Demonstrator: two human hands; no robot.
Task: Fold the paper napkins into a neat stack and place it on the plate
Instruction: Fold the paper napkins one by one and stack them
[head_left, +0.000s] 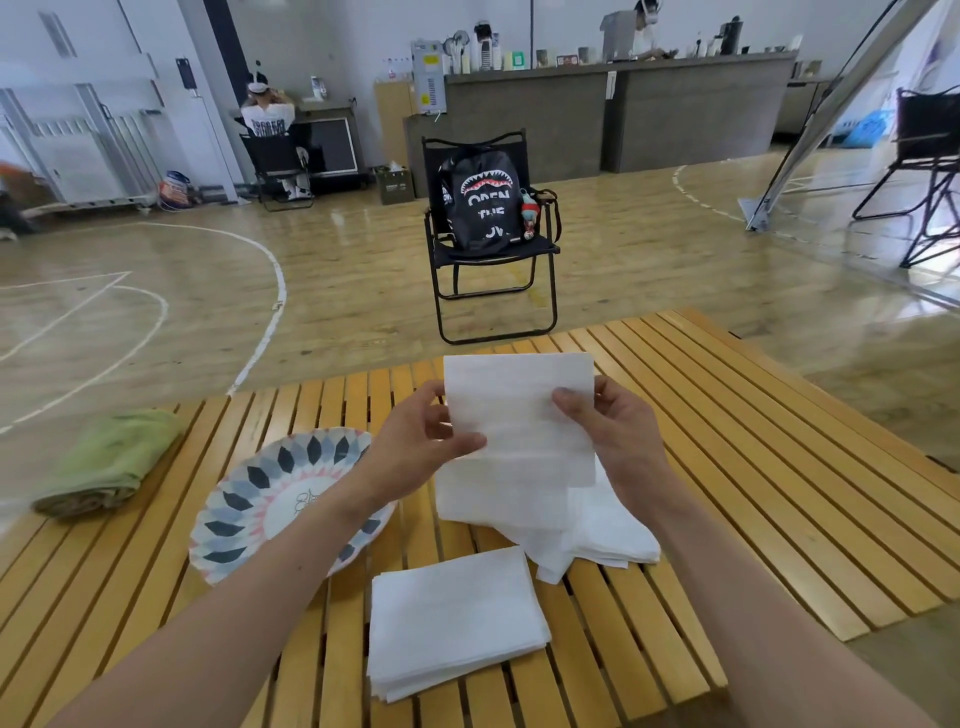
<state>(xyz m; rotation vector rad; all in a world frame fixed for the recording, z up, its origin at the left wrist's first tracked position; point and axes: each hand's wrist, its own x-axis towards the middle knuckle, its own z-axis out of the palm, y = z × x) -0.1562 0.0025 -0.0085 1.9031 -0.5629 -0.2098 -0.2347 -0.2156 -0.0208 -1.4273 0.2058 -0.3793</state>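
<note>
Napkin (519, 415), thin white paper with faint horizontal crease bands, is held upright above the middle of the slatted wooden table (753, 467); it is a tall rectangle, long axis running up and down, its flat face turned toward the camera. The left hand (421, 447) pinches its left edge between thumb and fingers, and the right hand (613, 431) grips the right edge, thumb laid across the front of the sheet. Under the held sheet lies a loose pile of unfolded napkins (582, 519), rumpled, corners splayed toward the near edge. Nearer the camera sits a folded stack (452, 623) of white napkins, squarish, edges roughly aligned (the lower layers fan out a little at the near-left corner), its long axis slanting slightly away to the right. Left of the stack, a round paper plate (244, 499) with a grey, blue and pink petal pattern rests tilted on the slats, partly behind the left forearm. A rolled green cloth (109, 462) lies by the table's far-left edge.
</note>
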